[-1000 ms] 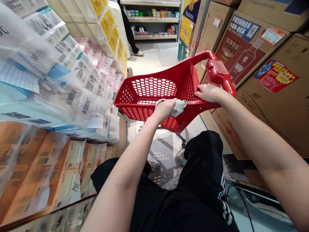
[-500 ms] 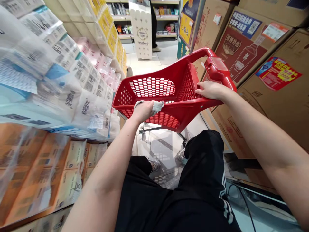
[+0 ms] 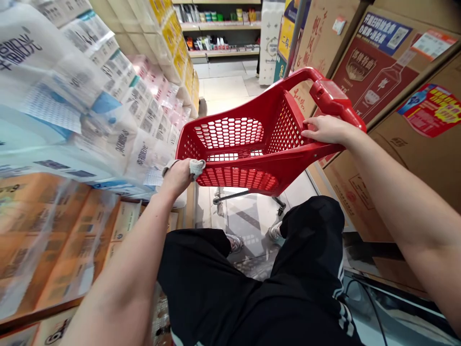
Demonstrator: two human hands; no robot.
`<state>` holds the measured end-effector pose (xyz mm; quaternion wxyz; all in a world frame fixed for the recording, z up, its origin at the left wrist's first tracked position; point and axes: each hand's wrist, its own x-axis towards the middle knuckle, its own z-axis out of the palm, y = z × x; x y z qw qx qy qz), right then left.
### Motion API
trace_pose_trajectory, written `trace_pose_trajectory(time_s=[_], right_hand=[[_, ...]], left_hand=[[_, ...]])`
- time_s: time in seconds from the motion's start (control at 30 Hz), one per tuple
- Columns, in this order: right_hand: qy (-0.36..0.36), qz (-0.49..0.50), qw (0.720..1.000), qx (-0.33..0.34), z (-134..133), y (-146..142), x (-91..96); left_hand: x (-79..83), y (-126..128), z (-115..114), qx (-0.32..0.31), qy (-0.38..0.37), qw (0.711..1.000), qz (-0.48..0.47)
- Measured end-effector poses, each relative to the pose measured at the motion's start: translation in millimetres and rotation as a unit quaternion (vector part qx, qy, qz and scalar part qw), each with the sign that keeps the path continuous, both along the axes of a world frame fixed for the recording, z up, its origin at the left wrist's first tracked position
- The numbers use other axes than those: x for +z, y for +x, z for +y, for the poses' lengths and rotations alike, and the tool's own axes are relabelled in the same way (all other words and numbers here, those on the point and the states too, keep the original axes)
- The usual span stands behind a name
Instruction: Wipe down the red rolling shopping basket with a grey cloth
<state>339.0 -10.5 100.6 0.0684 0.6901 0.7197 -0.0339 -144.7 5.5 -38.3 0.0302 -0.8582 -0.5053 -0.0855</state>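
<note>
Two hands in the head view (only view), both at the red cart (image 3: 290, 168), which stands crosswise just ahead of the person, above the legs in black trousers (image 3: 309, 240).

Key relation: the cart's long axis runs L–R across the body, slightly askew, w/ handle (image 3: 331, 96) end to the R & narrow front end to the L. Near rim lies btwn the hands like a rail, one hand toward each end.

L hand (image 3: 177, 180): fingers closed around a pale cloth (image 3: 197, 168), bunched, at the front L corner of the near rim. From here, most of the rim lies to its R, handle at the opp. end. L is clearly the nearer hand to the front corner. Whether skin or only cloth meets the plastic: can't tell, fingertips hidden.

R hand (image 3: 329, 129): bare, palm down, grasping the near rim just below the handle, fingers curled inward by the inner panel (image 3: 288, 120). R is nearer the handle, but apart from its bar. How firm the hold is, can't tell.

Either side: white wrapped packs (image 3: 118, 137) near L hand, orange packs (image 3: 65, 235) lower L; brown cartons (image 3: 399, 163) on the R, beyond the R wrist. Tiled floor (image 3: 245, 211) under the cart.
</note>
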Motion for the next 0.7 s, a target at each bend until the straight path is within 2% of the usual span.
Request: trace_pose_trajectory(time_s=[0.1, 0.17, 0.27, 0.37, 0.43, 0.47, 0.53, 0.6, 0.7], right_hand=[[0.011, -0.018, 1.0, 0.007, 4.0, -2.0, -4.4], [0.014, -0.022, 1.0, 0.013, 5.3, -3.6, -7.0], [0.029, -0.018, 0.999, 0.02, 4.7, -7.6, -10.4], [0.044, -0.016, 0.999, 0.025, 2.0, -12.7, -12.1], [0.052, -0.015, 0.998, 0.026, -0.1, -14.9, -11.2], [0.057, -0.014, 0.998, 0.024, -1.1, -15.3, -10.0], [0.062, -0.009, 0.998, 0.022, -3.0, -14.8, -6.4], [0.061, 0.001, 0.998, 0.02, -4.9, -13.5, -2.2], [0.06, 0.017, 0.998, 0.017, -7.7, -11.8, 2.0]], left_hand=[[4.9, 12.0, -3.8, -0.026, -0.017, 0.999, -0.007], [11.8, 42.2, -6.6, -0.055, -0.031, 0.998, -0.012], [27.3, 121.3, -14.6, -0.099, -0.044, 0.994, 0.011], [45.4, 206.9, -27.3, -0.126, 0.001, 0.992, 0.002], [54.3, 243.3, -34.5, -0.133, 0.014, 0.991, -0.001], [56.8, 252.4, -36.6, -0.131, 0.018, 0.991, -0.004], [57.4, 253.0, -37.3, -0.126, 0.016, 0.992, -0.007], [53.0, 235.1, -34.2, -0.118, 0.012, 0.993, -0.006], [41.8, 190.6, -28.0, -0.093, 0.01, 0.996, 0.003]])
